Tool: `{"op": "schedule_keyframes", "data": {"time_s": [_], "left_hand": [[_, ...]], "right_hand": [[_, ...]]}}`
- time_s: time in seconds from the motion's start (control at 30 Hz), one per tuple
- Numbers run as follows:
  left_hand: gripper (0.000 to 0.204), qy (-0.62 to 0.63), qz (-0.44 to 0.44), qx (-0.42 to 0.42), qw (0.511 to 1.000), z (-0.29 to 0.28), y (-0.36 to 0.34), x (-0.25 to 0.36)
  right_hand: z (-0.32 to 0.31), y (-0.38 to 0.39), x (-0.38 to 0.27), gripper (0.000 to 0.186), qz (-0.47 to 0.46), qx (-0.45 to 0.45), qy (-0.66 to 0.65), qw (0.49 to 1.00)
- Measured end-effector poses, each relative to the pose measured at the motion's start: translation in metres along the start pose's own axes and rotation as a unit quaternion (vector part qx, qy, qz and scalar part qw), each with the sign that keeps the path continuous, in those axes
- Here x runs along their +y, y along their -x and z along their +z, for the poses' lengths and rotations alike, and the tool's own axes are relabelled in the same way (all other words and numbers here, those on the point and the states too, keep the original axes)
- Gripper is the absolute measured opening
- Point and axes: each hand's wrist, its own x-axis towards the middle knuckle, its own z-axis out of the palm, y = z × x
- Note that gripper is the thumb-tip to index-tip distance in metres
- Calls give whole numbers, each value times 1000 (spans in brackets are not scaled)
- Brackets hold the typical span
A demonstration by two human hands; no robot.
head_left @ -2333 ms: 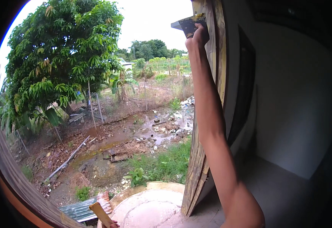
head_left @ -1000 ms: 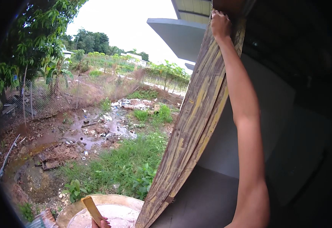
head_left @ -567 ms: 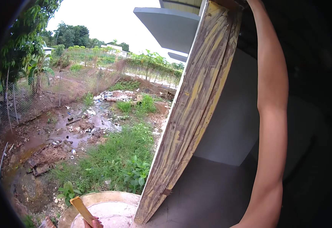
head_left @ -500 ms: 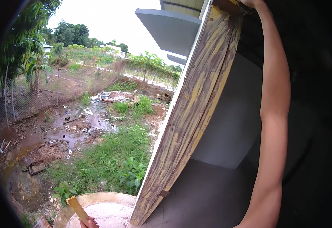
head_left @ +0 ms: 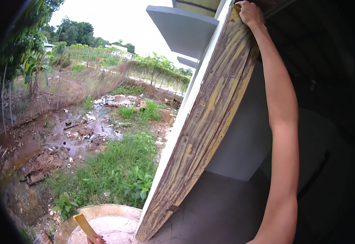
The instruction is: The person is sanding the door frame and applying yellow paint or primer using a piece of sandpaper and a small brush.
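Note:
At the bottom edge, my left hand (head_left: 98,240) grips a flat, yellow-brown strip (head_left: 85,227) with a squared end; only some fingers show. My right arm reaches up, and my right hand (head_left: 251,14) is closed at the top of a wooden frame post (head_left: 210,118), its fingertips against the upper corner. Whatever those fingers may pinch is too small to make out. The post is dark brown with streaky yellow patches and a long groove, and it leans across the view beside a white wall edge (head_left: 177,126).
A round concrete cover (head_left: 116,213) lies below, left of the post's foot. Outside are grass (head_left: 116,166), muddy puddles with litter (head_left: 72,142) and a wire fence (head_left: 23,101). A grey slab (head_left: 181,30) juts out above. Right of the post is a dim room with a grey floor (head_left: 210,207).
My right hand has come lower and left onto the post's top corner and is now fully in view. My left hand still holds the strip, nearly in place.

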Motion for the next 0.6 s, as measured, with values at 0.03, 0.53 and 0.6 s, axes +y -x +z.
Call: {"op": "schedule_keyframes", "data": {"time_s": [0.03, 0.53, 0.6], "left_hand": [[25, -2, 1, 11, 1000, 4, 1, 1], [18, -14, -11, -2, 1000, 13, -17, 4], [19, 2, -3, -2, 1000, 9, -15, 3]], "right_hand": [[2, -4, 1, 27, -1, -2, 1, 1000], [2, -2, 30, 30, -31, 3, 38, 999], [-25, -2, 12, 31, -40, 7, 4, 999]]}}
